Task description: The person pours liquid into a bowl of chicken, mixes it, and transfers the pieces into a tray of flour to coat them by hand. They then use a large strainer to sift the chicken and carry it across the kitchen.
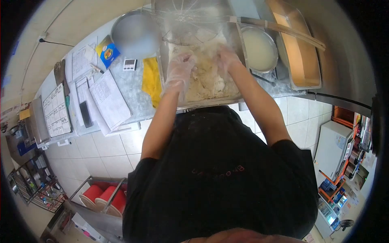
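Observation:
Both my hands wear clear plastic gloves and work inside a deep metal tray (161,67) of pale flour (208,83) with clumpy, coated lumps in it. My left hand (180,69) is over the tray's left half, its fingers curled together; what they hold, if anything, is hidden. On the right side, my right hand (227,57) reaches into the flour, its fingers smeared by motion and white dust. Just beyond my hands, a round wire skimmer (182,34) lies across the tray, its long handle (283,29) pointing right.
Right of the tray stand a bowl of pale liquid (259,48) and a long metal pan (300,60). To the left are a yellow cloth (150,81), a small timer (129,65), a large round bowl (117,34), a blue-and-yellow packet (107,52), papers (107,93) and a phone (85,114).

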Demonstrator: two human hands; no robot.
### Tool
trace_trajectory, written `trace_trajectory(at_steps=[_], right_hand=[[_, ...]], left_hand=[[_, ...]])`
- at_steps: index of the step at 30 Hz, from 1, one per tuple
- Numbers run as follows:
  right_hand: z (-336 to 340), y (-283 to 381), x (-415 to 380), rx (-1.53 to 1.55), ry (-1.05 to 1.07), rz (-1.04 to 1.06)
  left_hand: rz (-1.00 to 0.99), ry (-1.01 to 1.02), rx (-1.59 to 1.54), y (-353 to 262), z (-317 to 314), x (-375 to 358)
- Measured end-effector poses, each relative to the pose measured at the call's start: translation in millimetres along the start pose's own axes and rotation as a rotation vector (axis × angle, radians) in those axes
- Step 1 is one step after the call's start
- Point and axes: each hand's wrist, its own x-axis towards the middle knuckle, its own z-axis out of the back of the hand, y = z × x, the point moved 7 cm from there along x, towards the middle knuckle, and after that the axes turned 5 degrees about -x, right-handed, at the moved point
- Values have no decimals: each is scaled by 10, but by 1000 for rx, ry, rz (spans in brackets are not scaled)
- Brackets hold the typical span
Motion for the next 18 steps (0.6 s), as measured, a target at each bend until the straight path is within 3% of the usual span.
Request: trace_trajectory(at_steps=[1, 2, 4, 5, 8, 10, 16, 18], right_hand=[[73, 500, -82, -87, -34, 19], [75, 464, 159, -80, -36, 27], [131, 66, 787, -441, -36, -295], [108, 91, 833, -445, -36, -286], [53, 239, 978, -102, -41, -227], [37, 427, 1117, 134, -44, -174], [152, 692, 1338, 850, -49, -48], [135, 684, 1400, 1101, -49, -12]], left_hand=[[-6, -12, 51, -62, 23, -35], [-13, -15, 58, -68, 38, 28], [140, -40, -611, 96, 30, 174], [132, -43, -615, -24, -16, 171], [-10, -193, -612, -282, 13, 303], [198, -110, -951, -222, -41, 549], [13, -13, -822, -450, 76, 611], [32, -68, -765, -481, 136, 513]])
